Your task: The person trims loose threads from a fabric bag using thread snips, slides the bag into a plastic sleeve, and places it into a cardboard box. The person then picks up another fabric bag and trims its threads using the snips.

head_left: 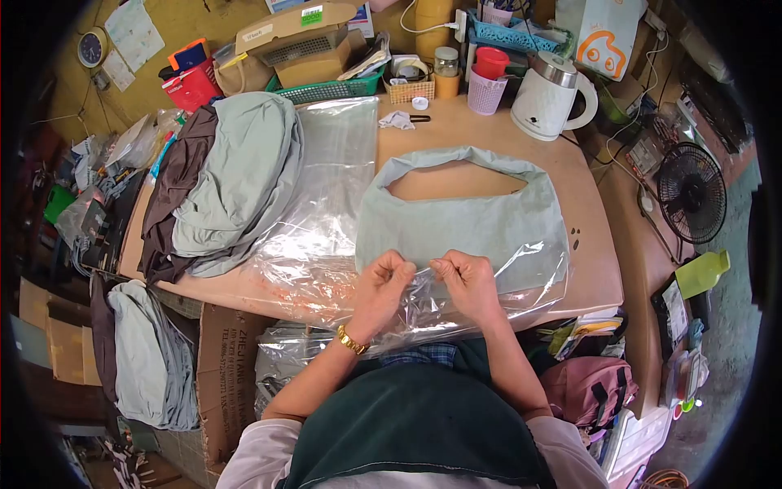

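A pale grey-green cloth shoulder bag (456,226) lies flat on the table, its wide handle loop toward the back. A clear plastic bag (533,273) covers its lower part. My left hand (381,285) is closed in a pinch on the plastic bag's near edge, at the cloth bag's front. Close by on the right, my right hand (469,281) pinches the same edge between thumb and fingers. To the left lies a stack of clear plastic sheets or bags (338,151), partly under a pile of grey-green and brown cloth bags (236,171).
Along the back of the table (586,236) stand a white electric kettle (544,98), a lilac cup (486,94), a jar (445,73) and a green basket (334,90). A black fan (691,193) is at right. More folded cloth (151,350) hangs at lower left beside a carton (224,383).
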{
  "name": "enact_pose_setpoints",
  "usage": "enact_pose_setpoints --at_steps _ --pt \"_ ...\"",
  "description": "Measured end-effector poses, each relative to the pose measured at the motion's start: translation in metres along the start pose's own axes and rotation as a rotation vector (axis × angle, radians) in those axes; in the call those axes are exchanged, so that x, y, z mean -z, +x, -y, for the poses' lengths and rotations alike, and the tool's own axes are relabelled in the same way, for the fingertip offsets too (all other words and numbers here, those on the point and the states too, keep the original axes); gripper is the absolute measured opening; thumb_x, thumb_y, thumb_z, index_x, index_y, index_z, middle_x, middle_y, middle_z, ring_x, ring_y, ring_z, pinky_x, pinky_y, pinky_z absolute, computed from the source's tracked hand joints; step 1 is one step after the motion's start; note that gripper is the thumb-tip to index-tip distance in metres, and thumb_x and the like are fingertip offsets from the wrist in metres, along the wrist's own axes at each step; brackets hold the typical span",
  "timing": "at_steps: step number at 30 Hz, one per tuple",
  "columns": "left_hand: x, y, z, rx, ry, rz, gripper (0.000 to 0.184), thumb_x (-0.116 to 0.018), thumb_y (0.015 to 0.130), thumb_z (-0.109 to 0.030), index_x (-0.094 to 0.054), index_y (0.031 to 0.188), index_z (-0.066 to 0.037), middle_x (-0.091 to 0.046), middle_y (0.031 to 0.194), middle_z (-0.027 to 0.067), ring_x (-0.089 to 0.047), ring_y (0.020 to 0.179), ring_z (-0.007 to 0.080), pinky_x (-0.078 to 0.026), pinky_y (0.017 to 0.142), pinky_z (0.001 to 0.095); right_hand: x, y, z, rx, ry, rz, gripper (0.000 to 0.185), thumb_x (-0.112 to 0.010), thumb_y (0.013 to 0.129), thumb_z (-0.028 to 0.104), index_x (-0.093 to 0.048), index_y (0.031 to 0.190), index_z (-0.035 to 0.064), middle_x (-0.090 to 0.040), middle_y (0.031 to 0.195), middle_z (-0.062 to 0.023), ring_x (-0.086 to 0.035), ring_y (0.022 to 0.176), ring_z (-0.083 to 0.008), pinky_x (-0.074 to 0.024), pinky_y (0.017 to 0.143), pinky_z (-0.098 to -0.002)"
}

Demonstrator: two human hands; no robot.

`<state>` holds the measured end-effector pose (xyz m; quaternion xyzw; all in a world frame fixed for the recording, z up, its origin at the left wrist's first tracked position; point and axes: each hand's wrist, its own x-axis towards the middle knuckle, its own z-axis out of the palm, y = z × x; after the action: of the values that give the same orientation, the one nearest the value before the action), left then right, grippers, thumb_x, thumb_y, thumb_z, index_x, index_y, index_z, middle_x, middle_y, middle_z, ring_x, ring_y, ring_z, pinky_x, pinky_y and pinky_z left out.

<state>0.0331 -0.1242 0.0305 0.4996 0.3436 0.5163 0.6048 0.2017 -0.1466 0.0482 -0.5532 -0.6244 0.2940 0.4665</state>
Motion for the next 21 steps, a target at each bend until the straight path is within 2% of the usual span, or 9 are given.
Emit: enact_pose_setpoints --at_steps 2,4,8,11,14,16,17,19,21 --pt "-0.004 0.0 0.003 -0.232 0.089 0.031 0.028 -0.063 0.095 -0.02 -0.051 0.073 -0.007 -0.057 0.071 0.0007 -0.05 0.059 0.0045 -0.043 0.059 0.0197 -0.002 0.0 0.0 0.019 0.036 -0.041 0.02 -0.067 0.09 0.018 -0.066 0.075 0.0035 -0.051 0.051 -0.0119 -0.043 0.044 -0.0165 -0.0388 0.046 -0.0306" --pt "-0.004 -0.002 0.007 -0.107 -0.233 0.075 0.025 -0.062 0.095 -0.017 -0.05 0.076 -0.008 -0.06 0.082 0.0031 -0.048 0.057 0.0029 -0.04 0.054 0.018 -0.002 -0.002 0.005 0.108 -0.094 -0.07 0.023 -0.063 0.093 0.015 -0.065 0.076 -0.001 -0.059 0.058 -0.0023 -0.045 0.053 -0.0053 -0.0389 0.048 -0.0254" --pt "-0.004 -0.003 -0.004 0.077 -0.237 0.109 0.021 -0.064 0.093 -0.016 -0.051 0.079 -0.008 -0.06 0.081 0.0023 -0.047 0.056 0.0016 -0.038 0.05 0.0165 -0.007 -0.002 0.009 0.203 -0.065 -0.173 0.021 -0.063 0.092 0.013 -0.063 0.076 -0.0006 -0.057 0.058 -0.0041 -0.046 0.054 -0.0052 -0.0392 0.049 -0.0253" --pt "-0.013 -0.004 -0.015 -0.004 -0.103 0.065 0.017 -0.065 0.093 -0.016 -0.054 0.083 -0.008 -0.058 0.075 -0.0001 -0.045 0.056 0.0006 -0.035 0.048 0.0158 0.0 -0.002 0.013 0.01 0.046 -0.223 0.021 -0.064 0.091 0.011 -0.061 0.074 -0.0002 -0.056 0.058 -0.0045 -0.047 0.054 -0.0066 -0.0381 0.048 -0.0249" --pt "0.002 -0.001 -0.025 0.278 -0.116 0.36 0.018 -0.063 0.093 -0.017 -0.055 0.08 -0.007 -0.059 0.073 -0.0001 -0.045 0.055 -0.0006 -0.033 0.047 0.0154 0.005 -0.001 0.011 -0.003 0.111 -0.162 0.013 -0.067 0.087 0.013 -0.064 0.078 0.004 -0.056 0.057 -0.0079 -0.05 0.05 -0.0199 -0.0412 0.054 -0.031" --pt "0.009 -0.001 -0.029 0.408 0.057 0.462 0.024 -0.061 0.095 -0.018 -0.056 0.076 -0.005 -0.059 0.073 0.0007 -0.045 0.056 0.0014 -0.035 0.049 0.0178 0.011 0.003 0.017 0.419 -0.104 -0.271 0.016 -0.069 0.086 0.013 -0.063 0.074 0.0057 -0.056 0.058 -0.0041 -0.047 0.057 -0.0138 -0.039 0.067 -0.0278" --pt "0.016 0.0 -0.028 0.409 0.059 0.468 0.024 -0.061 0.095 -0.018 -0.056 0.076 -0.005 -0.059 0.073 0.0007 -0.045 0.056 0.0014 -0.035 0.049 0.0178 0.014 0.0 0.019 0.417 -0.106 -0.277 0.016 -0.069 0.086 0.013 -0.063 0.074 0.0057 -0.056 0.058 -0.0041 -0.047 0.057 -0.0138 -0.039 0.067 -0.0278" --pt "0.021 0.003 -0.029 0.094 -0.017 0.535 0.03 -0.058 0.096 -0.02 -0.056 0.071 -0.005 -0.057 0.071 0.0001 -0.045 0.055 0.0044 -0.038 0.051 0.0222 0.026 -0.01 0.023 0.139 0.3 0.137 0.023 -0.073 0.082 0.015 -0.059 0.066 0.0078 -0.055 0.061 0.0018 -0.047 0.062 -0.0113 -0.034 0.078 -0.0294" --pt "0.018 0.001 -0.041 0.024 -0.036 0.361 0.027 -0.058 0.096 -0.023 -0.058 0.074 -0.006 -0.048 0.065 -0.002 -0.042 0.052 0.008 -0.04 0.05 0.0264 0.043 -0.009 0.033 0.211 0.27 0.367 0.022 -0.075 0.08 0.017 -0.061 0.066 0.0093 -0.056 0.061 0.0023 -0.048 0.063 -0.0117 -0.0328 0.08 -0.0307"
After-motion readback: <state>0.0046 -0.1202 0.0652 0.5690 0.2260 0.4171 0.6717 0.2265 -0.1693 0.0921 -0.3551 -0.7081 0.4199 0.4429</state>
